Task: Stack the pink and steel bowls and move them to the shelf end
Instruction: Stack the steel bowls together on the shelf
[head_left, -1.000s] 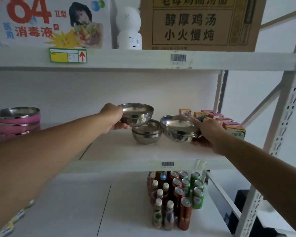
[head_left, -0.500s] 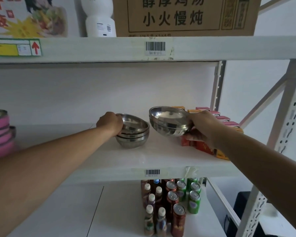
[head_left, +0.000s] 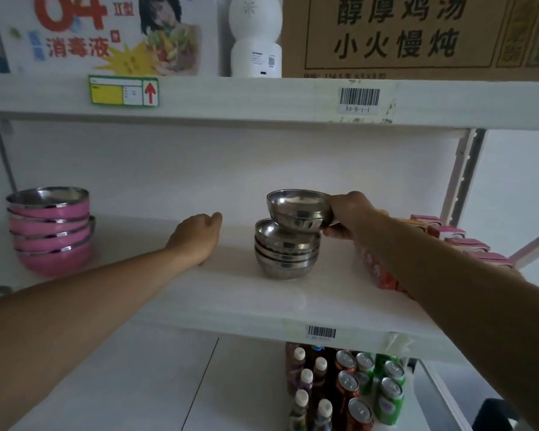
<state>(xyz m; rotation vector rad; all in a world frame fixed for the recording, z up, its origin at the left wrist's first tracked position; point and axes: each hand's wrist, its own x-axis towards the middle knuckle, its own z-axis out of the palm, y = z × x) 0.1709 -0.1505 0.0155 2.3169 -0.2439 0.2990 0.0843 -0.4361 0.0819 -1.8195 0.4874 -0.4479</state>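
Observation:
A stack of steel bowls (head_left: 287, 253) stands on the middle shelf (head_left: 237, 293), right of centre. My right hand (head_left: 347, 217) grips the rim of one more steel bowl (head_left: 299, 208), held just above the stack and touching its top. My left hand (head_left: 198, 236) rests on the shelf to the left of the stack, fingers loosely curled, holding nothing. A stack of pink bowls (head_left: 52, 228) with steel rims sits at the far left of the same shelf.
Juice cartons (head_left: 455, 241) line the shelf's right end by the upright post (head_left: 462, 178). The top shelf carries a poster box (head_left: 106, 32), a white bottle (head_left: 255, 38) and a cardboard box (head_left: 417, 32). Bottles and cans (head_left: 346, 387) stand below.
My left hand has let go of the steel stack and drawn back to the left. My right hand has carried its bowl leftward over the stack. The camera has swung left.

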